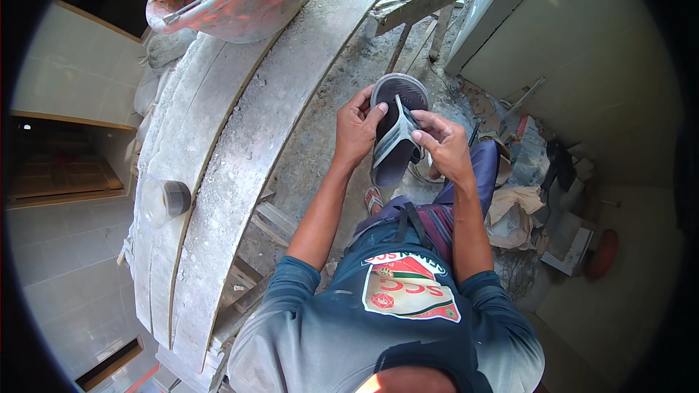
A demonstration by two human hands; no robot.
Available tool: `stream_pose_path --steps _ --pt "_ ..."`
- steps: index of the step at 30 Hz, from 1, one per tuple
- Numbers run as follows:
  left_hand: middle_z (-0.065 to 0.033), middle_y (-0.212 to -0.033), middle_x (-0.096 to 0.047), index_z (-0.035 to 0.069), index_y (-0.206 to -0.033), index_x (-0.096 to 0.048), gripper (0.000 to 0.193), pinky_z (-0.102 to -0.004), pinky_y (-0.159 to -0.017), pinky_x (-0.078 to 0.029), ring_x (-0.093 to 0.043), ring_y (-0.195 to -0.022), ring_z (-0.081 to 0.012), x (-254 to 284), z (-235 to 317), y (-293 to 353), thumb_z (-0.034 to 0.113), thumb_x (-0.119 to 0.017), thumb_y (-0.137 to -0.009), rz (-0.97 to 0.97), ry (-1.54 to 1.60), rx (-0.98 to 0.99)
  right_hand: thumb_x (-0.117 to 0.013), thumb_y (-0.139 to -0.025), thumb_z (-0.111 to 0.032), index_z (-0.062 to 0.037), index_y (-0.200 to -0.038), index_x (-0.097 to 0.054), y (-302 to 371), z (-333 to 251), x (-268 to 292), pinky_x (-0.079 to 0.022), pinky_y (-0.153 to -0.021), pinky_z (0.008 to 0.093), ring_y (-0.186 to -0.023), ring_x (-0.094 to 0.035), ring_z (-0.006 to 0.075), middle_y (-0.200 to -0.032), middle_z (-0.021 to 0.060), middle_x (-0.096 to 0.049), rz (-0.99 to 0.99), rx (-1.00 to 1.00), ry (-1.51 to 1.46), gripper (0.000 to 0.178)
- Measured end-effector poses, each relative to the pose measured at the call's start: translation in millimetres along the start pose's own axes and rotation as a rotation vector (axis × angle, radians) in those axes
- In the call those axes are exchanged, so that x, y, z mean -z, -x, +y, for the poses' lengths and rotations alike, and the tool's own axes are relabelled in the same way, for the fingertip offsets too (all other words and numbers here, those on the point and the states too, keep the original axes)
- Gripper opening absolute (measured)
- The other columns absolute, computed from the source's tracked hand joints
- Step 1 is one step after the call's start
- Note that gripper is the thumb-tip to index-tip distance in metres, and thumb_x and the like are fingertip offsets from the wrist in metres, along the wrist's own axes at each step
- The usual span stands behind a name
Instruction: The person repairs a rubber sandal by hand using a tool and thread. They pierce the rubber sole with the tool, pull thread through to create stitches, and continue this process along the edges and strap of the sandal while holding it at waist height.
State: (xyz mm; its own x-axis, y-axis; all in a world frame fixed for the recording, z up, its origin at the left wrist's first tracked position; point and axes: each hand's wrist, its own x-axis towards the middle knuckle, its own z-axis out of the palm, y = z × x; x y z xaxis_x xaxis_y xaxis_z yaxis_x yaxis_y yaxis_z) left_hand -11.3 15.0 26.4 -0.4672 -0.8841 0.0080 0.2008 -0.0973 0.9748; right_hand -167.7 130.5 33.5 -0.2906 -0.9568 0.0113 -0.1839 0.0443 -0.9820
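Note:
In front of my body I hold a grey sandal (392, 167) up, its ridged inner sole facing me and a broad strap across its middle. My left hand (358, 127) is closed on the sandal's left edge, with the thumb on the strap side. Fingers of my right hand (443, 144) pinch the strap's right part. Whether anything small sits between those fingers is hidden. Below, a foot in a thong sandal (373, 201) stands on the dusty floor.
Left of me, long dusty planks (251, 131) carry a clear plastic cup (166, 200) and, farther off, a worn reddish basin (240, 11). A wooden trestle (415, 11) stands ahead. Rubble and a crumpled paper sack (513, 215) lie by the right wall.

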Motion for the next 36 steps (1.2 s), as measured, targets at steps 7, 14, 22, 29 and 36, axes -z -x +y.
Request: stream_pose_path --steps 7,14,22,29,36 --pt "-0.0097 -0.114 -0.069 -0.006 -0.129 -0.058 0.037 -0.0269 -0.091 -0.05 -0.064 -0.103 -0.0131 1.0 -1.3 1.8 0.001 -0.061 -0.093 -0.021 -0.013 0.014 -0.071 -0.09 -0.005 0.0015 -0.117 -0.069 -1.5 -5.7 -7.6 -0.053 -0.082 0.0259 -0.087 -0.067 0.0126 -0.099 0.0095 -0.073 0.19 -0.052 -0.151 0.029" --pt "-0.0091 -0.111 -0.069 -0.005 -0.126 -0.059 0.033 -0.0268 -0.09 -0.05 -0.064 -0.101 -0.0123 -6.8 -4.7 9.4 0.0 -0.06 -0.093 -0.033 -0.048 -0.033 -0.072 -0.091 -0.011 0.0027 -0.11 -0.071 -0.4 -7.1 -16.1 -0.052 -0.073 0.0251 -0.08 -0.065 0.0088 -0.09 0.0067 -0.073 0.27 0.05 0.059 0.024" --pt "-0.007 -0.114 -0.068 -0.004 -0.126 -0.059 0.034 -0.0275 -0.093 -0.048 -0.063 -0.103 -0.0124 -12.2 -5.3 7.0 0.0 -0.063 -0.092 -0.093 -0.047 -0.053 -0.067 -0.093 -0.009 0.0036 -0.1 -0.069 -4.8 -7.0 -11.9 -0.052 -0.071 0.0289 -0.078 -0.065 0.0135 -0.088 0.0099 -0.071 0.285 0.066 0.167 0.015" --pt "-0.0077 -0.111 -0.069 -0.004 -0.125 -0.059 0.032 -0.0264 -0.091 -0.048 -0.063 -0.103 -0.0122 -12.1 -4.5 7.2 -0.001 -0.06 -0.093 -0.058 -0.057 -0.039 -0.066 -0.09 -0.007 0.0039 -0.095 -0.068 -7.1 -8.4 -11.8 -0.051 -0.071 0.0347 -0.076 -0.067 0.0269 -0.088 0.0164 -0.069 0.29 0.181 0.327 0.012" --pt "-0.0068 -0.113 -0.068 -0.003 -0.126 -0.058 0.034 -0.0262 -0.091 -0.048 -0.062 -0.103 -0.0116 -12.9 -4.7 11.0 -0.004 -0.06 -0.092 -0.056 -0.017 -0.06 -0.068 -0.088 -0.007 0.0032 -0.092 -0.067 -6.1 -13.3 -23.5 -0.05 -0.068 0.0373 -0.075 -0.067 0.0288 -0.084 0.0159 -0.067 0.372 0.18 0.278 0.011"
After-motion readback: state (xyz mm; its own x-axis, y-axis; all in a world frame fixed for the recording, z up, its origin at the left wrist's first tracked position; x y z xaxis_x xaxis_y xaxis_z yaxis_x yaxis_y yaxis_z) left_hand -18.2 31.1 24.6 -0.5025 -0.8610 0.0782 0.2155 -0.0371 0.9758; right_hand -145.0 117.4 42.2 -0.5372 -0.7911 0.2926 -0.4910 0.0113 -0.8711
